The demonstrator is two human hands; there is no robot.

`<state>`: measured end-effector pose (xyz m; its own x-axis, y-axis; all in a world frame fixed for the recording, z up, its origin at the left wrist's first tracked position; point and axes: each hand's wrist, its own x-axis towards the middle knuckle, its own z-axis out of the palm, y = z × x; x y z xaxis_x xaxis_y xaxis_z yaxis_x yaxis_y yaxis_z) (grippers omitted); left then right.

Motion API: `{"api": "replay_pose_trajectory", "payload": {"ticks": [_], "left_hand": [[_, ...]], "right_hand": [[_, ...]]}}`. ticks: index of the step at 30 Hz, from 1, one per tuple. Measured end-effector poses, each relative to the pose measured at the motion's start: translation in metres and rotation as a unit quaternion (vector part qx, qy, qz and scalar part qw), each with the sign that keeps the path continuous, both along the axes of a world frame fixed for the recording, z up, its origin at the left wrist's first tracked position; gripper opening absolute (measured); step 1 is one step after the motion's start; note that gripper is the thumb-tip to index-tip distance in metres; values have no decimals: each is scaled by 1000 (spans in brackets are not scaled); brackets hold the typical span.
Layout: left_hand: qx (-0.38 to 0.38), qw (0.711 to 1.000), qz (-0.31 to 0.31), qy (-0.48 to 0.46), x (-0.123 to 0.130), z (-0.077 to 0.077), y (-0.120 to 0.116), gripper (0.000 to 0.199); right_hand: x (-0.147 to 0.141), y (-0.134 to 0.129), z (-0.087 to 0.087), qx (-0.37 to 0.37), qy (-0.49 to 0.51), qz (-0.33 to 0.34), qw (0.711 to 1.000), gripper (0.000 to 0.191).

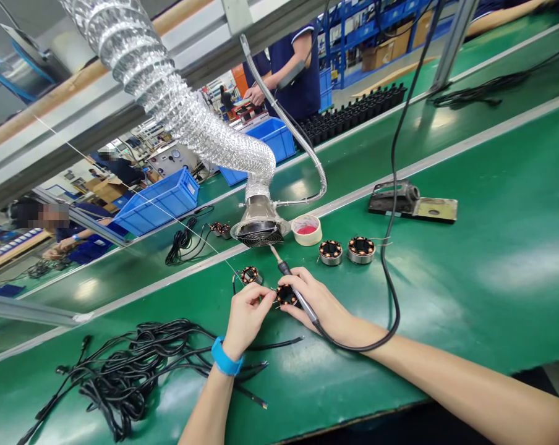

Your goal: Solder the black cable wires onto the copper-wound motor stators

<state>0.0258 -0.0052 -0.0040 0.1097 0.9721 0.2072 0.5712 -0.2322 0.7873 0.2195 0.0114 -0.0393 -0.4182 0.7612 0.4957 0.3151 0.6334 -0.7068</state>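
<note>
My left hand point(248, 316), a blue band at its wrist, has thumb and forefinger pinched together beside a copper-wound motor stator point(286, 295). A thin solder wire point(187, 224) slants down taut to these fingers; its end is hidden. My right hand point(323, 303) grips a soldering iron point(302, 296) and also steadies that stator with its fingers. The iron's tip points up and away, just below the fume extractor hood point(261, 227), apart from the stator. Another stator point(250, 275) with leads lies just beyond my left hand. Two more stators point(330, 252) stand to the right.
A tape roll point(307, 230) sits by the hood, and an iron stand point(412, 203) lies farther right. Black cables point(131, 371) are heaped at left. The iron's cord point(393, 247) hangs across the right side. Co-workers point(295, 74) and blue bins point(161, 201) are beyond the rail.
</note>
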Motion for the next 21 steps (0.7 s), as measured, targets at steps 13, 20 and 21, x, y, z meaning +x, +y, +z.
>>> {"api": "replay_pose_trajectory", "payload": {"ticks": [13, 20, 21], "left_hand": [[60, 996, 19, 62, -1, 7, -3, 26], [-71, 995, 54, -48, 6, -2, 0, 34], [-86, 992, 53, -69, 7, -2, 0, 34]], "right_hand": [[-1, 0, 2, 20, 8, -4, 1000, 44], [-3, 0, -1, 21, 9, -18, 1000, 44], [-3, 0, -2, 20, 8, -20, 1000, 44]]}}
